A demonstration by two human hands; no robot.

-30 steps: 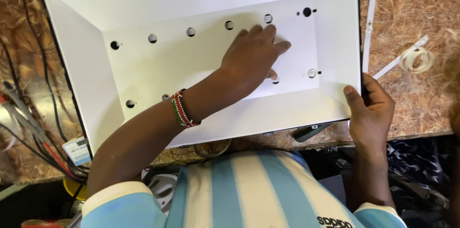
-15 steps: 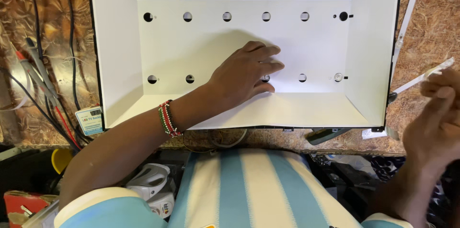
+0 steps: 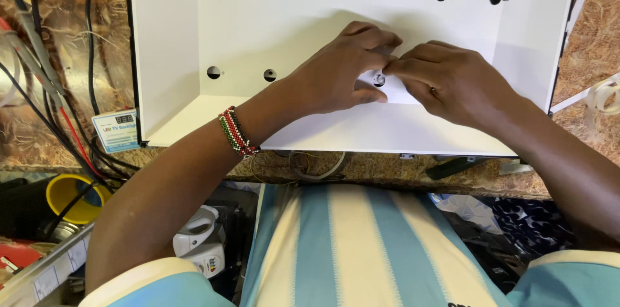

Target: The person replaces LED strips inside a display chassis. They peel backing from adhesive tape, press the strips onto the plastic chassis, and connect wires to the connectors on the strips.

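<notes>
White sheet-metal tray with round holes, left hand and right hand grips apparently pinching small round lens

The right hand, a second ago gripping the near right edge of the white panel and half a second ago lifted clear beside it, now lies on the panel's floor, fingertips meeting those of the left hand. Both now pinch at a small round part in a hole of the near row. The left hand's fingers, formerly spread flat, are curled.
</notes>
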